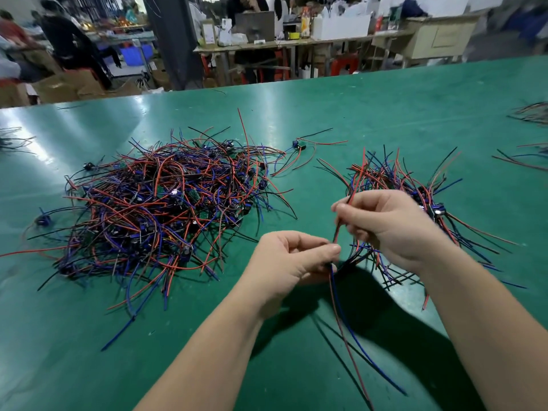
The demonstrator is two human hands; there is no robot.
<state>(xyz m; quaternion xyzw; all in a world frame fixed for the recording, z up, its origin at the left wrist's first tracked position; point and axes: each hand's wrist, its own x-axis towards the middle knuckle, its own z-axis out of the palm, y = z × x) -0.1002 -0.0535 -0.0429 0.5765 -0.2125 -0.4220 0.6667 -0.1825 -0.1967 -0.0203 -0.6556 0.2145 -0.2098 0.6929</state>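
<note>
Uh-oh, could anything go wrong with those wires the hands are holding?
The right hand pinches a red wire just in front of the small pile, so it could snag others and drag them along. The long wires dangling from the left hand might slip free or tangle together.

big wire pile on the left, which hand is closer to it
Left. The left hand, pinching wires, is just right of the big wire pile; the right hand is farther right, by the smaller pile.
</note>
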